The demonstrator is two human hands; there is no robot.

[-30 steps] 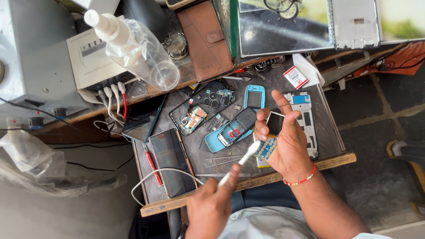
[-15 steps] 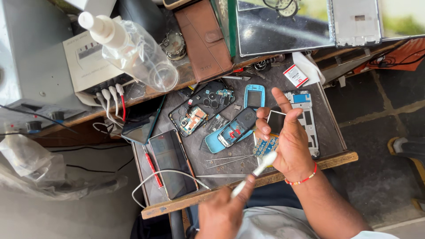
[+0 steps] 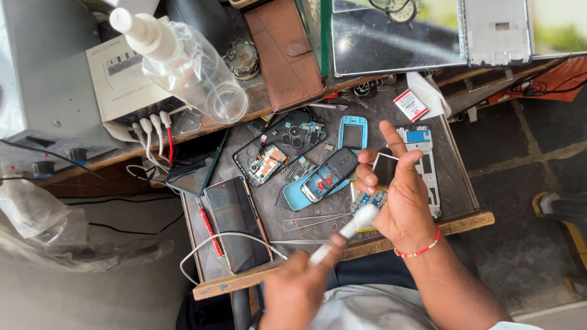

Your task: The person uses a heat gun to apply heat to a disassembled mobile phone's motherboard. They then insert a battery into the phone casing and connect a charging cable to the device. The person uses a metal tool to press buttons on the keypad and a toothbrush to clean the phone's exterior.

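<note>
The right hand (image 3: 400,195) holds a small circuit board (image 3: 367,200) — yellow-edged with a blue grid of contacts. It is pinched between the thumb and the curled lower fingers, while the index finger (image 3: 391,137) stands extended, pointing away from the body. The board sits on the palm side of those fingers, with its face turned toward the left hand.

The left hand (image 3: 296,290) grips a white brush-like tool (image 3: 345,235). Its fingers are clenched around the lower end of the handle. Whether the thumb presses on top cannot be told, as motion blur softens that area.

Key relation: the tool's long axis runs diagonally from the left fingers up and outward to the right fingers. The pale tip lies just beside the lower edge of the circuit board, touching or nearly so; blur prevents a firmer reading. The board is therefore directly in line with the tool's axis, beyond its tip.

The right hand is the nearer to the board, since it carries it; the left reaches it only through the tool.

Beyond the right fingertips, on the grey work tray (image 3: 452,177), lie a dark phone shell with exposed internals (image 3: 324,177) and a blue phone housing (image 3: 353,133) — both untouched. A pair of thin tweezers (image 3: 312,219) rests between the two hands.
</note>
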